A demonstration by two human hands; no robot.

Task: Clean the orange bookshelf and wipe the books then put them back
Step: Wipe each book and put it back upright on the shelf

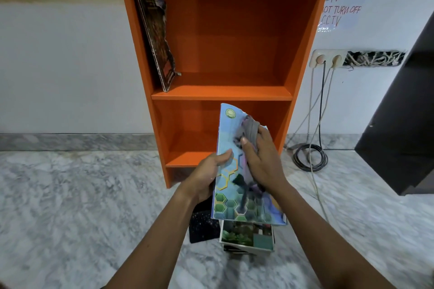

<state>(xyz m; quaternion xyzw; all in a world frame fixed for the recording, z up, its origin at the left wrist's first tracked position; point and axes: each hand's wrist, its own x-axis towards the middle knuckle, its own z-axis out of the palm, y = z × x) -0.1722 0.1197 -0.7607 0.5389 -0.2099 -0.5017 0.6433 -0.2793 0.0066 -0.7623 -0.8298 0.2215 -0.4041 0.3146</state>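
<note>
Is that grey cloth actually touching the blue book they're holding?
Touching. The head view shows the right hand pressing the grey cloth flat against the cover of the blue book, with no gap visible between them.

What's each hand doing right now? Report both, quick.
Left hand: closed on the left edge of the blue book, holding it up.
Right hand: closed on a grey cloth, pressed against the book's cover.

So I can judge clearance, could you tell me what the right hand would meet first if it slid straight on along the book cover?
The right hand, pressing a grey cloth on the blue book, points up-left; past the book's top edge, it would probably meet the orange bookshelf, though depth is unclear.
</note>
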